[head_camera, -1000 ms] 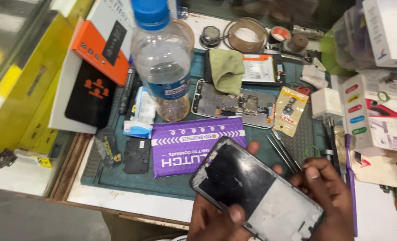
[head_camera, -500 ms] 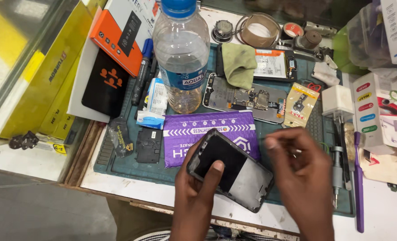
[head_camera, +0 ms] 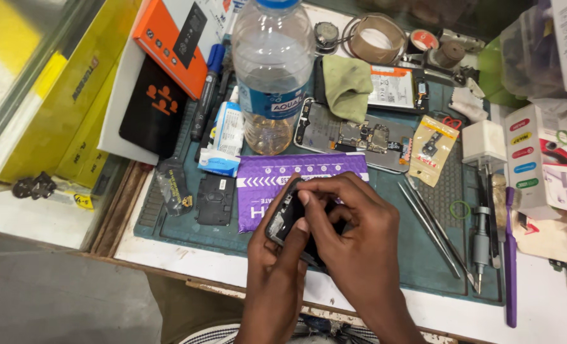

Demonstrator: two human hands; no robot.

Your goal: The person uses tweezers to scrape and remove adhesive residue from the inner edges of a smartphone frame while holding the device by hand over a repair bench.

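Both hands grasp a black phone screen (head_camera: 290,220) over the near edge of the green work mat (head_camera: 423,248). The left hand (head_camera: 277,255) cups the screen from below, its thumb lying across the dark face. The right hand (head_camera: 360,236) arches over the top, its fingers (head_camera: 315,191) curled around the far end of the screen, so most of the part is hidden. The screen is tilted, and its far end sits just over the near edge of a purple packet (head_camera: 264,185) that lies flat on the mat.

Behind the packet, toward the middle of the mat, a clear water bottle (head_camera: 272,76) stands upright with a little water at its bottom. Just right of the bottle lies an opened phone (head_camera: 353,135) with its circuit boards showing, and a folded green cloth (head_camera: 348,86) rests over its far end. A small tube with a blue and white label (head_camera: 227,137) lies left of the bottle, and a black square part (head_camera: 215,199) lies near the mat's near left corner.

Right of the hands, metal tweezers (head_camera: 433,229) lie slanted on the mat. Near the mat's right edge lie a screwdriver (head_camera: 481,239) and a purple toothbrush (head_camera: 510,255), both pointing toward the near edge. A white charger block (head_camera: 484,141) sits behind them. An orange box (head_camera: 178,38) leans at the far left corner of the bench, with a roll of tape (head_camera: 375,38) along the far edge.
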